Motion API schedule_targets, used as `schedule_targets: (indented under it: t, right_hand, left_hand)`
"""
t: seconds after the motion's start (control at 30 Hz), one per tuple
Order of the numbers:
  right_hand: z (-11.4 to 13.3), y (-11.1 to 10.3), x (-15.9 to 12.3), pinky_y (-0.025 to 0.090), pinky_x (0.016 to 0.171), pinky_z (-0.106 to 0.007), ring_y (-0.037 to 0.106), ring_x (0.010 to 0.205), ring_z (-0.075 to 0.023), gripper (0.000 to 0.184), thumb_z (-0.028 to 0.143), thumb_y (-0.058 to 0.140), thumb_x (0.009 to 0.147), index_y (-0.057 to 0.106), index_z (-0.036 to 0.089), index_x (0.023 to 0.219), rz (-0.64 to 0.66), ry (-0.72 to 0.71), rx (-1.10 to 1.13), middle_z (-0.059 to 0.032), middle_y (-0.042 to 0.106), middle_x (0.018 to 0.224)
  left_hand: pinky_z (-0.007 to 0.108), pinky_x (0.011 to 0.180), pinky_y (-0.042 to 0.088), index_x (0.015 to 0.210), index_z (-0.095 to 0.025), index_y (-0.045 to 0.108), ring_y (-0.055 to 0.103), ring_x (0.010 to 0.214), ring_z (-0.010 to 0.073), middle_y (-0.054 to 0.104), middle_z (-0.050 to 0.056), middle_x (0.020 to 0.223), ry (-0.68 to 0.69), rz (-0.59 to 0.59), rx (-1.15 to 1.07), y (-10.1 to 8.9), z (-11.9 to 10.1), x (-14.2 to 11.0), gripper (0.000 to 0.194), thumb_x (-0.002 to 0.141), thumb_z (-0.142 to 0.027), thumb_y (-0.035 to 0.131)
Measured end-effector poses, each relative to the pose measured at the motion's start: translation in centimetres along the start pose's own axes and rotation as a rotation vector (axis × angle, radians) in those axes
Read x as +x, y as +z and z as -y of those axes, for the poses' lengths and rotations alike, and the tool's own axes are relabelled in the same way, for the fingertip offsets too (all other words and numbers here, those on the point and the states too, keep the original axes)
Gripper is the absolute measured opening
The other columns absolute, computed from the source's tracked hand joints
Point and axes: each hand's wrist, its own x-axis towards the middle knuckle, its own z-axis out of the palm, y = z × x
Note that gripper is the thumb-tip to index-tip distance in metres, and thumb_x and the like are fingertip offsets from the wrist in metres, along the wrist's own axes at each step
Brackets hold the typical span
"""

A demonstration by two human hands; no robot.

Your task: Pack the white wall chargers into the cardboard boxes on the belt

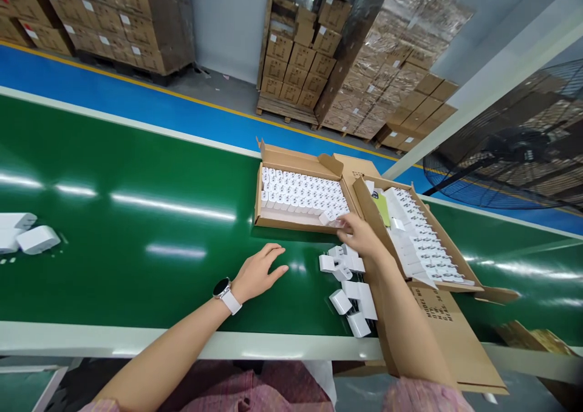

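My left hand (259,274), with a watch on its wrist, hovers over the green surface, fingers stretched out and nothing in them. At the front right corner of an open cardboard box (291,223), my right hand (359,233) has its fingers bent around the end of a white plug adapter (327,217); the grip is partly hidden. Rows of white plug adapters (300,187) fill most of that box, with a bare strip along its front. Below my right hand, several loose white adapters (341,272) lie in a cluster on the surface.
A second open box (455,245) with pronged adapters and a yellow-green item (381,208) stands at right on flattened cardboard (460,345). More white adapters (39,239) lie far left. A black fan (514,144) and stacked cartons (296,65) stand beyond the green work surface (113,157).
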Motion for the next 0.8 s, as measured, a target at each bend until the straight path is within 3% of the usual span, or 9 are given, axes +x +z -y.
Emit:
schedule_targets:
  t: [0.1, 0.17, 0.23, 0.33, 0.47, 0.53, 0.67, 0.73, 0.8]
  right_hand:
    - [2.8, 1.7, -3.7, 0.051, 0.101, -0.05, 0.062, 0.119, -0.0333, 0.044, 0.026, 0.07, 0.082, 0.067, 0.025, 0.127, 0.177, -0.137, -0.095, -0.0126, 0.068, 0.128]
    - [4.5, 2.9, -5.3, 0.045, 0.107, -0.061, 0.059, 0.123, -0.0385, 0.041, 0.019, 0.073, 0.078, 0.07, 0.023, 0.119, 0.178, -0.119, -0.205, -0.0146, 0.07, 0.124]
    - [6.4, 4.0, -6.2, 0.043, 0.108, -0.067, 0.059, 0.123, -0.0398, 0.036, 0.015, 0.07, 0.08, 0.07, 0.021, 0.116, 0.11, -0.104, -0.189, -0.0158, 0.071, 0.121]
    - [10.1, 5.3, -7.0, 0.051, 0.105, -0.058, 0.061, 0.121, -0.0341, 0.04, 0.015, 0.059, 0.088, 0.065, 0.024, 0.127, -0.084, -0.125, 0.104, -0.0142, 0.068, 0.127]
    - [14.7, 6.4, -7.8, 0.055, 0.104, -0.047, 0.06, 0.128, -0.0281, 0.051, 0.018, 0.051, 0.093, 0.055, 0.032, 0.142, -0.241, -0.23, 0.463, -0.0111, 0.059, 0.141]
    - [14.8, 6.4, -8.1, 0.056, 0.101, -0.048, 0.061, 0.125, -0.0296, 0.056, 0.018, 0.051, 0.091, 0.05, 0.03, 0.147, -0.298, -0.108, 0.427, -0.0135, 0.057, 0.14]
    - [10.6, 6.1, -9.2, 0.055, 0.09, -0.05, 0.064, 0.11, -0.0375, 0.049, 0.021, 0.054, 0.089, 0.056, 0.02, 0.138, -0.338, 0.41, 0.025, -0.0204, 0.064, 0.119]
    - [8.7, 6.2, -9.8, 0.054, 0.083, -0.046, 0.066, 0.098, -0.035, 0.039, 0.022, 0.052, 0.092, 0.06, 0.019, 0.13, -0.257, 0.482, -0.048, -0.0187, 0.067, 0.109]
    - [8.6, 6.7, -10.1, 0.054, 0.079, -0.041, 0.066, 0.092, -0.0311, 0.031, 0.026, 0.049, 0.095, 0.063, 0.021, 0.122, -0.212, 0.429, 0.028, -0.0152, 0.068, 0.106]
  left_hand:
    - [0.035, 0.081, 0.062, 0.14, -0.028, 0.059, 0.072, 0.098, 0.0227, 0.062, 0.007, 0.138, -0.005, 0.003, -0.005, -0.1, 0.0, 0.0, 0.042, 0.106, -0.049, 0.045]
    - [0.036, 0.082, 0.062, 0.141, -0.028, 0.058, 0.071, 0.095, 0.022, 0.062, 0.008, 0.139, -0.01, 0.018, -0.024, 0.0, 0.0, -0.1, 0.044, 0.106, -0.049, 0.046]
    - [0.037, 0.082, 0.061, 0.144, -0.026, 0.057, 0.07, 0.09, 0.0209, 0.062, 0.009, 0.139, -0.029, 0.038, -0.078, 0.3, -0.2, -0.2, 0.047, 0.105, -0.051, 0.047]
    - [0.036, 0.079, 0.06, 0.146, -0.022, 0.054, 0.067, 0.084, 0.0193, 0.065, 0.011, 0.133, -0.08, 0.081, -0.24, 0.9, -0.4, -0.2, 0.055, 0.102, -0.053, 0.052]
    - [0.031, 0.067, 0.054, 0.131, -0.018, 0.061, 0.061, 0.072, 0.0175, 0.072, 0.005, 0.097, -0.076, 0.22, -0.421, 1.1, -0.6, 0.0, 0.049, 0.096, -0.052, 0.061]
    - [0.03, 0.066, 0.051, 0.119, -0.019, 0.065, 0.06, 0.072, 0.0179, 0.069, 0.001, 0.085, -0.069, 0.234, -0.361, 0.7, -0.5, 0.1, 0.039, 0.094, -0.048, 0.066]
    - [0.036, 0.076, 0.053, 0.106, -0.022, 0.066, 0.063, 0.087, 0.025, 0.071, 0.005, 0.09, -0.064, 0.135, -0.04, 0.2, 0.1, 0.1, 0.019, 0.089, -0.03, 0.064]
    - [0.04, 0.081, 0.054, 0.108, -0.022, 0.066, 0.063, 0.096, 0.0289, 0.075, 0.008, 0.102, -0.046, 0.135, 0.042, 0.3, 0.4, 0.1, 0.022, 0.086, -0.025, 0.063]
    - [0.044, 0.089, 0.055, 0.114, -0.022, 0.067, 0.062, 0.108, 0.0319, 0.072, 0.012, 0.127, -0.022, 0.147, 0.063, 0.6, 0.6, 0.1, 0.029, 0.085, -0.025, 0.066]
